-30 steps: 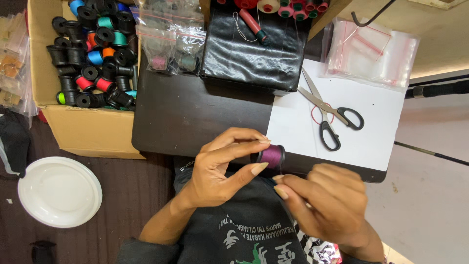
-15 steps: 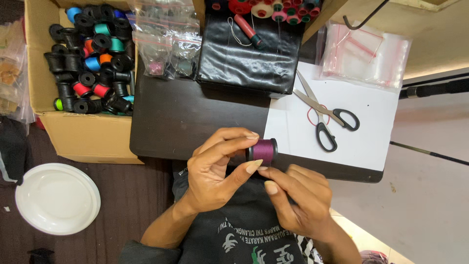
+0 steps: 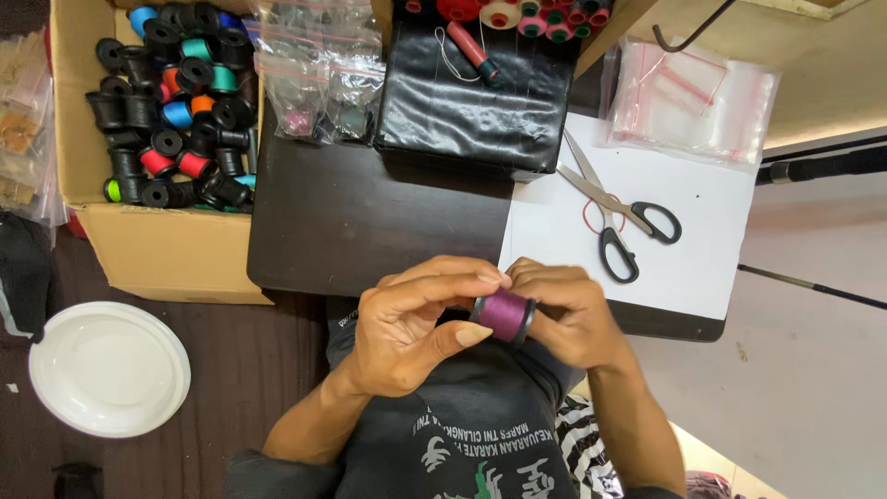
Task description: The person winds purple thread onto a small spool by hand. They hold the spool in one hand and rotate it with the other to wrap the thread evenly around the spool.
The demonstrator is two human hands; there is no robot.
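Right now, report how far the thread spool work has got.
Done: small clear bags holding spools already lie on the dark table. In hand: the left hand and right hand grip one purple thread spool. Left: many spools fill the cardboard box; empty bags wait.

A brown cardboard box full of coloured spools stands just off the left edge of my dark desk. Small clear bags with red seal strips sit at the desk's far left corner, beside a shiny black box at the far edge. A flat stack of empty clear bags lies past the far right corner.
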